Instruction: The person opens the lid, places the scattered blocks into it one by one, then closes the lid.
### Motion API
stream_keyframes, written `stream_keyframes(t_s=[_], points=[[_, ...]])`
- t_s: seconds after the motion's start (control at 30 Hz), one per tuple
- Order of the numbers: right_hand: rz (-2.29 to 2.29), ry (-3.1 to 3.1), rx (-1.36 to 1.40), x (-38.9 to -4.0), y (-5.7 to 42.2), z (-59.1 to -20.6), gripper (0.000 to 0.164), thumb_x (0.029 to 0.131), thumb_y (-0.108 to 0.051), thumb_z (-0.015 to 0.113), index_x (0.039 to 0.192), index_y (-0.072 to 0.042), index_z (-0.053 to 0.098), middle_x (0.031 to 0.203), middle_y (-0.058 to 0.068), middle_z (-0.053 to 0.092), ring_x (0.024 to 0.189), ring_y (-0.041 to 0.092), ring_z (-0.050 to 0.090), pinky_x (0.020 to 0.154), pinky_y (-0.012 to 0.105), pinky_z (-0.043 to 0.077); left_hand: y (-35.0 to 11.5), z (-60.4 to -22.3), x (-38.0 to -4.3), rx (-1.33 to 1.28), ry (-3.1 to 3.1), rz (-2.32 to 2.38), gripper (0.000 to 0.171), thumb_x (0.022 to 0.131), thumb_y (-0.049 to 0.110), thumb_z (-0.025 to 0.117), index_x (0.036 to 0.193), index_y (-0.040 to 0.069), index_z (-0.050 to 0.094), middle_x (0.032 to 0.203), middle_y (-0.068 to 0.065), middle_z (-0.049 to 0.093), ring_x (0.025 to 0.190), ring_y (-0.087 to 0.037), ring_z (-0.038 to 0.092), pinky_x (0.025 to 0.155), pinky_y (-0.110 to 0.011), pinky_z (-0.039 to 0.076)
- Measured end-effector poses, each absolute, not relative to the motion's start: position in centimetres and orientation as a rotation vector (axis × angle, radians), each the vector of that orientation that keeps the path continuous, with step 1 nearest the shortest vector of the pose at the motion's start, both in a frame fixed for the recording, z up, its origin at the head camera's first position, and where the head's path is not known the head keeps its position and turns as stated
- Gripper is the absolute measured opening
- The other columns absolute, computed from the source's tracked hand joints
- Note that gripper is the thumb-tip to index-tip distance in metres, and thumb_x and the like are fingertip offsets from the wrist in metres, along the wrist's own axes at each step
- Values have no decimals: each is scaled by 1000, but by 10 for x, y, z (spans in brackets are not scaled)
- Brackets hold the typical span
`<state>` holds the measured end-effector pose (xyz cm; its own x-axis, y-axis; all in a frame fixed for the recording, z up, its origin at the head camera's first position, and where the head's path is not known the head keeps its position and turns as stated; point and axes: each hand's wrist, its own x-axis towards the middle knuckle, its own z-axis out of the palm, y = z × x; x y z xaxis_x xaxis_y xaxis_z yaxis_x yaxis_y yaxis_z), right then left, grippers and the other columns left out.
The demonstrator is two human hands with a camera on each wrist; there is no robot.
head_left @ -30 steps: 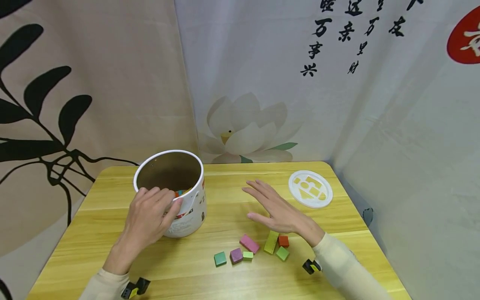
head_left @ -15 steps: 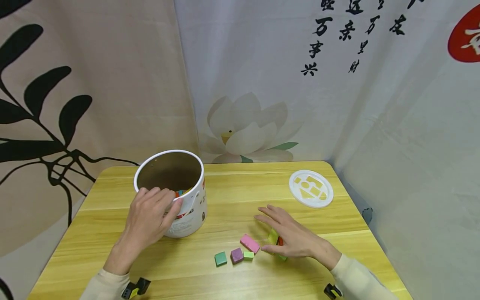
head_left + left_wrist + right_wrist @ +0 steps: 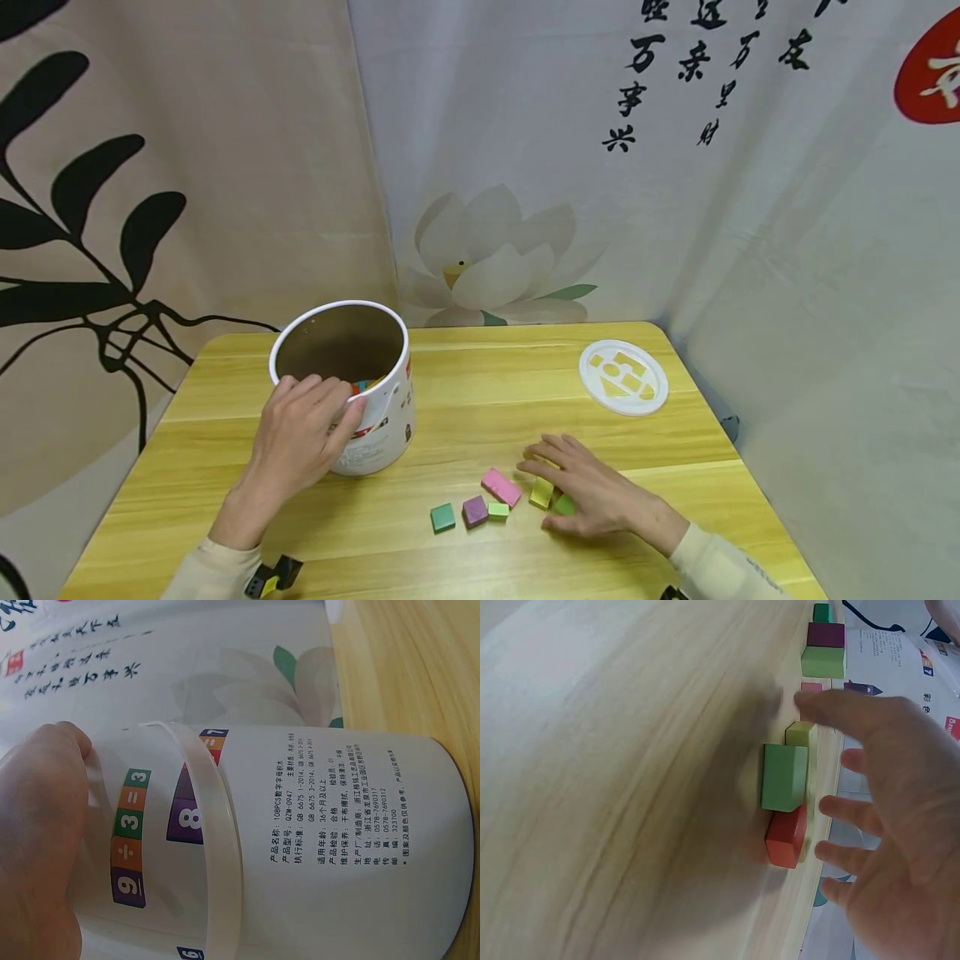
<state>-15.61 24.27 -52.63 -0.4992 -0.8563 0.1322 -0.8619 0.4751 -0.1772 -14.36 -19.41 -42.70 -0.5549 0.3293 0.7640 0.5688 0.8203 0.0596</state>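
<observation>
My left hand (image 3: 288, 450) grips the near rim of a white printed bucket (image 3: 386, 429), thumb outside and fingers over the edge. A few coloured pieces show inside it. My right hand (image 3: 596, 493) is low over a cluster of wooden blocks, fingers spread and loosely bent, holding nothing. Under it lie a yellow block (image 3: 541, 493), a green block (image 3: 565, 505) and a red block (image 3: 784, 838), the red one hidden in the head view. Just left are a pink block (image 3: 501, 487), a light green block (image 3: 498, 512), a purple block (image 3: 475, 512) and a teal block (image 3: 442, 518).
A round white lid (image 3: 588, 383) with shaped cutouts lies at the back right of the wooden table (image 3: 480, 383). Behind the table hangs a printed cloth (image 3: 495, 125). The bucket's white strap handle (image 3: 217, 840) hangs down its near side.
My right hand has come down and toward me, from behind the blocks to over the yellow, green and red ones. The left hand and bucket have stayed put.
</observation>
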Motion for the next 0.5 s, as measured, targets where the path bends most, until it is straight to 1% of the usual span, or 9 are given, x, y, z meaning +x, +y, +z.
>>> stream_keyframes(t_s=[0.13, 0.23, 0.37, 0.5], points=[[331, -2636, 1569, -157, 243, -529, 66, 82, -39, 80, 140, -14, 62, 141, 13, 57, 132, 34, 46, 107, 57, 39, -195, -428, -144, -654, -2209, -384, 35, 97, 34, 50, 69, 15, 45, 61, 4, 55, 57, -17, 42, 58, -35, 25], [325, -2657, 1542, -157, 243, -530, 55, 83, -32, 78, 134, -16, 66, 136, 9, 59, 127, 28, 49, 105, 50, 43, -195, -428, -144, -654, -2209, -384, 35, 97, 35, 49, 69, 15, 46, 62, 3, 56, 57, -17, 43, 58, -36, 26], [308, -2690, 1503, -159, 242, -532, 46, 85, -27, 74, 129, -18, 69, 130, 4, 60, 122, 24, 51, 103, 46, 45, -195, -428, -144, -655, -2205, -382, 36, 98, 35, 49, 69, 15, 46, 62, 3, 56, 57, -17, 43, 59, -36, 26], [294, -2676, 1489, -161, 240, -533, 40, 85, -22, 74, 124, -18, 71, 125, 1, 61, 119, 23, 52, 100, 44, 46, -195, -428, -144, -655, -2204, -384, 35, 98, 35, 49, 69, 15, 46, 62, 3, 57, 58, -17, 43, 58, -36, 26]])
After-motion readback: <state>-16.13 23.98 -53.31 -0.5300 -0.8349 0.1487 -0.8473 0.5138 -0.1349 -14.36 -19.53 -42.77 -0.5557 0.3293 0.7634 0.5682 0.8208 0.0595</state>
